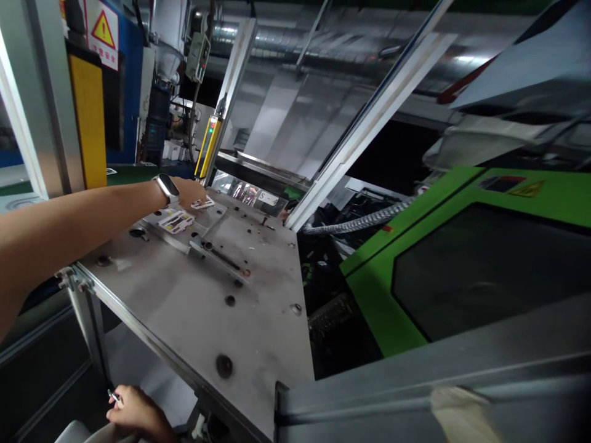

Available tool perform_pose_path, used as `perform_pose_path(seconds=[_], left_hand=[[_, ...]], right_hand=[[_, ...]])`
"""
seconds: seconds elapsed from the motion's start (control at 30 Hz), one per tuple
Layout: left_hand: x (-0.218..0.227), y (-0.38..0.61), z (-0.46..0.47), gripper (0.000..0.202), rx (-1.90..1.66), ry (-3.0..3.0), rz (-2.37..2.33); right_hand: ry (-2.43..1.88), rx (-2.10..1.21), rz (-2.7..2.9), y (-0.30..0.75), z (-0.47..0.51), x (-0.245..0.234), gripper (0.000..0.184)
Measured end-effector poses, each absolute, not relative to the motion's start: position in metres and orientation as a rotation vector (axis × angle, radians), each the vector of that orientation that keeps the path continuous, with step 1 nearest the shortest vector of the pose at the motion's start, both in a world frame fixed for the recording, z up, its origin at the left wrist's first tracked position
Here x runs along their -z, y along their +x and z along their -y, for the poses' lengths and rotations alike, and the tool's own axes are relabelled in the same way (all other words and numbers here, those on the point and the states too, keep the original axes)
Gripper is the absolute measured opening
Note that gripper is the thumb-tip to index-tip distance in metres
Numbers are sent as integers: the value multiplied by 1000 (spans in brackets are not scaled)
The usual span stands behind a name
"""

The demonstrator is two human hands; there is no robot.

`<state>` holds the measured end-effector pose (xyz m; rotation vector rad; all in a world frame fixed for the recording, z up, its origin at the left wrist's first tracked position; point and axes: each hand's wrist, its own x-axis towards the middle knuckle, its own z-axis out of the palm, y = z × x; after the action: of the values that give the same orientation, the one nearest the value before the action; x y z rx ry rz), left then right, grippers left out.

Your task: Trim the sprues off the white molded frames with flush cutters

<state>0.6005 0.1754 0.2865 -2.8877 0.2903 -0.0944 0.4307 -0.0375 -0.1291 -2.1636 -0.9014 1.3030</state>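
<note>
My left hand (188,192), with a watch on its wrist, reaches across the metal table to its far left side. Its fingers are closed at the edge of a white flat part (203,203); the fingertips are partly hidden. Nearer to me, a second white flat part with dark strips (175,221) lies on a raised plate (168,239) of the table. Low in the view, below the table's edge, my right hand (133,409) is closed around a small metal tool (114,397). Only the tool's tip shows, so its kind is unclear.
The metal table (258,320) has several holes and a raised metal bar (221,258). A yellow sensor post (207,147) and slanted metal frame posts border it. On the right stands a green machine (369,295) with a dark window. A clear panel (244,192) is at the back.
</note>
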Motion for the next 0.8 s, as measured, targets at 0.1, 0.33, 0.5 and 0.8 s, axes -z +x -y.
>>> perform_pose_path(seconds=[0.1, 0.33, 0.5, 0.8], left_hand=[[-285, 603, -169, 32, 58, -2930, -296], [-289, 593, -154, 30, 11, -2984, -253], [-307, 573, -144, 35, 70, -2977, -202], [-345, 420, -138, 36, 208, -3156, -125]], right_hand=[[-2180, -1290, 935, 430, 38, 133, 23], [-2216, -1267, 999, 429, 35, 136, 24], [-2285, -1227, 1072, 427, 38, 136, 27], [-2307, -807, 1731, 423, 37, 108, 25]])
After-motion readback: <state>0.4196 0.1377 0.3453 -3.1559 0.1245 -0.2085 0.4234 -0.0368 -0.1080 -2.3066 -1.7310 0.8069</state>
